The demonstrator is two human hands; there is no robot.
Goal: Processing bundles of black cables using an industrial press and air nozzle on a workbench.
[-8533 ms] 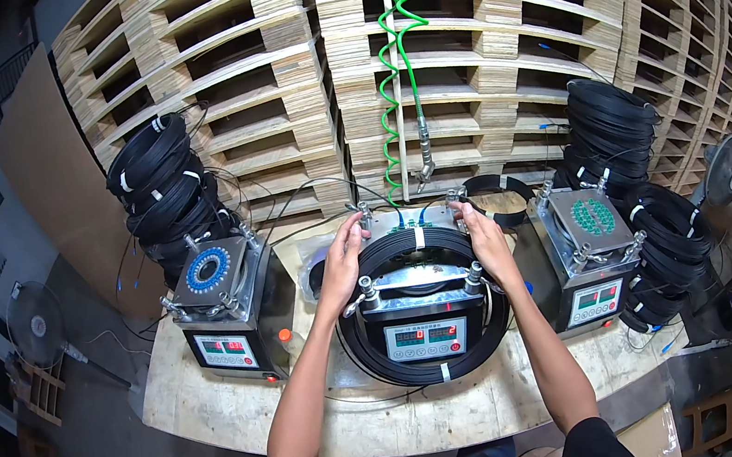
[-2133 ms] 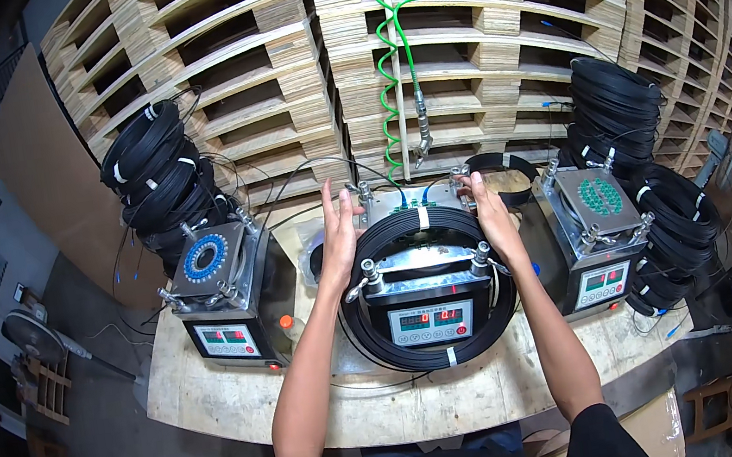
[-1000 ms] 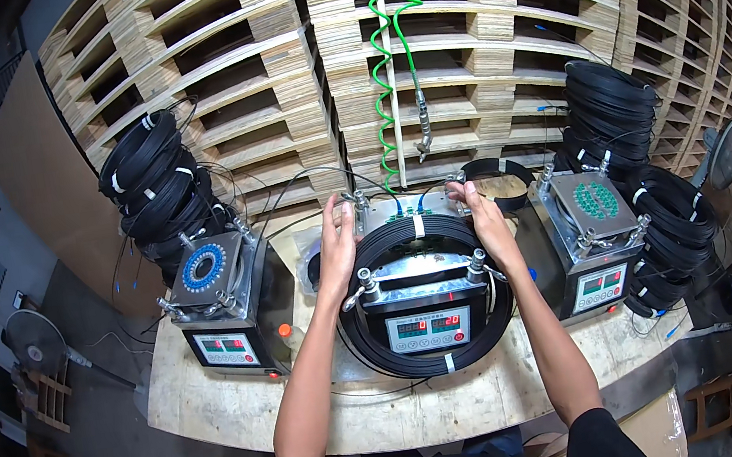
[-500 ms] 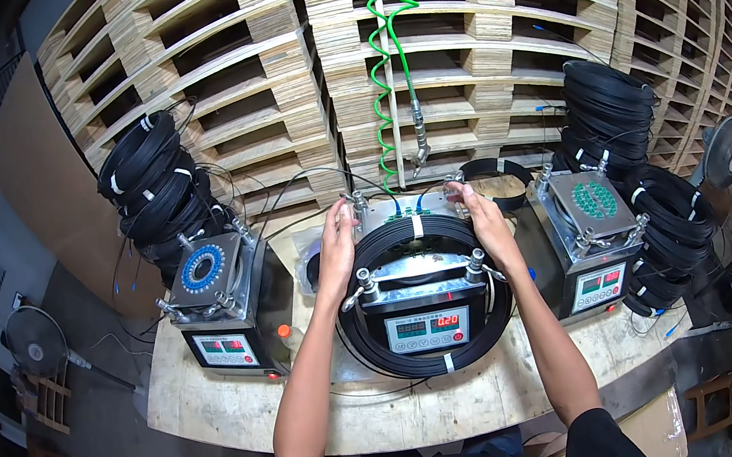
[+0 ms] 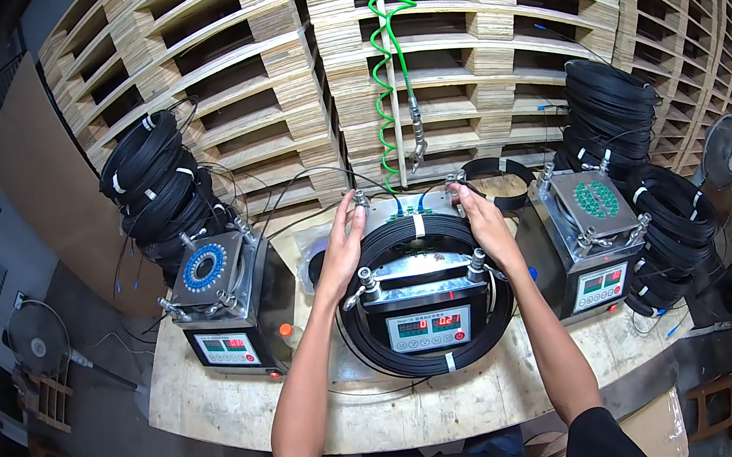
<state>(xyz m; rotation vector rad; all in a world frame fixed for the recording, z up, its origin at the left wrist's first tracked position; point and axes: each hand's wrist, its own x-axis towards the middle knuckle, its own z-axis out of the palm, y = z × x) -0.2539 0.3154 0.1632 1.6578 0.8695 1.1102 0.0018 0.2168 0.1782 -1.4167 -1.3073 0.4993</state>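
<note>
In front of me a black polishing-type machine with a digital display stands on the wooden table, a large coil of black cable looped around it. Green connector holders with blue-ended cables show at its metal top plate. My left hand lies along the coil's left side, fingers stretched out toward the far left clamp post. On the other side, my right hand has its fingers extended beside the far right post. Neither hand grips anything visible; the palms' undersides are hidden.
Similar machines stand at left and right. Black cable coils are piled behind them at left and right. A metal air nozzle hangs from a green coiled hose before stacked wooden pallets.
The middle machine's display has changed, with more digits lit on its left side. My left hand has shifted slightly right, its fingers closer to the post. My right hand stays almost in place.
</note>
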